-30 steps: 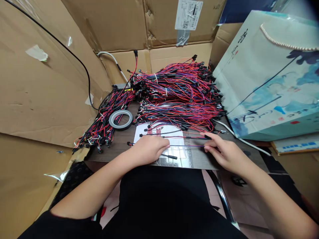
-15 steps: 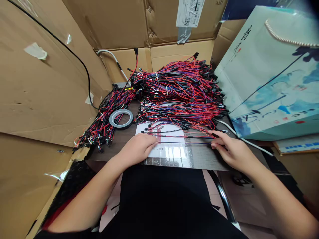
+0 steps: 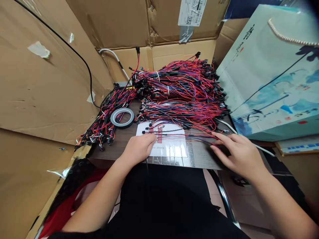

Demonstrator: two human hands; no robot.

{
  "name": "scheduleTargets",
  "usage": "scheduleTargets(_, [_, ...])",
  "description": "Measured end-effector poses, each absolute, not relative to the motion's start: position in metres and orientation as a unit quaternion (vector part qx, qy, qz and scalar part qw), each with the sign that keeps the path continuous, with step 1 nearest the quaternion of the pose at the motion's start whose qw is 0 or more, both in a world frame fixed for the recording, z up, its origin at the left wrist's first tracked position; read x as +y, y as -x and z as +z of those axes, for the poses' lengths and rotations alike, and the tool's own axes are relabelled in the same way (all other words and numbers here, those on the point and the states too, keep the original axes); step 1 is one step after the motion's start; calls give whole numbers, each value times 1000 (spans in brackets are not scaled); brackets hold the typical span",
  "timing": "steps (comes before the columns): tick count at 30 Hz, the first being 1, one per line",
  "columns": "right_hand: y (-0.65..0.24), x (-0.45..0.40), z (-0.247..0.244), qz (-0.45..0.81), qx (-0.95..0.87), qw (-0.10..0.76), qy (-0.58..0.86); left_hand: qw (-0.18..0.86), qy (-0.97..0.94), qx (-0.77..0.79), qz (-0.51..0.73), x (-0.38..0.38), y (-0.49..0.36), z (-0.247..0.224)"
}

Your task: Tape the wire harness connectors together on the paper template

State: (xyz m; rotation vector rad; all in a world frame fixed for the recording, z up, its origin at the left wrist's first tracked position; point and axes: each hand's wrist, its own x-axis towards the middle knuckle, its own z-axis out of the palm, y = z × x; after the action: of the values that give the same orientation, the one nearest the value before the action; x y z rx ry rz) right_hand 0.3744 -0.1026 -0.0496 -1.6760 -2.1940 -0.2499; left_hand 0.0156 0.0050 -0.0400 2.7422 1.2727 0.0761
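A thin wire harness [image 3: 175, 135] of red and dark strands stretches across a printed sheet [image 3: 174, 151] on the table. My left hand [image 3: 139, 146] is closed on its left part, over the sheet's left edge; a small black connector shows just above the knuckles. At the harness's right end, my right hand [image 3: 240, 154] has thumb and index finger apart, with wires running up to the fingertips. A pile of similar red, blue and black wire harnesses [image 3: 181, 113] lies directly behind both hands.
More bundled harnesses [image 3: 179, 79] are stacked at the back, with another heap [image 3: 99, 124] on the left. A roll of tape [image 3: 122, 118] rests beside that heap. Cardboard [image 3: 50, 83] walls the left and back; a pale gift bag [image 3: 276, 76] stands right. A white cable [image 3: 261, 150] runs along the right.
My right hand's fingers have opened from their pinch on the wires, and the strands now hang looser. My left hand stays closed in nearly the same place. The view has shifted slightly.
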Motion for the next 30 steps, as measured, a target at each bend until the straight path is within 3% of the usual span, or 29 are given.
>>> scheduleTargets(3, [-343,-114,-44,-166,-760,204,594,66,-902,425,19,6,-18,-40])
scheduleTargets(6, [-286,-126,-46,-89,-835,245,484,72,-900,429,17,7,-20,-38])
scheduleTargets(10, [-208,-131,-68,12,-955,169,245,70,-899,432,20,7,-20,-39])
scheduleTargets(12, [-186,-129,-79,57,-964,141,220,71,-899,431,28,7,-20,-39])
scheduleTargets(15, [-183,-127,-82,85,-957,141,239,84,-899,428,38,9,-19,-39])
scheduleTargets(22, [-248,-115,-47,23,-891,230,391,140,-909,390,32,13,-13,-32])
scheduleTargets(30, [-326,-105,-55,-100,-787,277,542,58,-913,402,40,5,-13,-47])
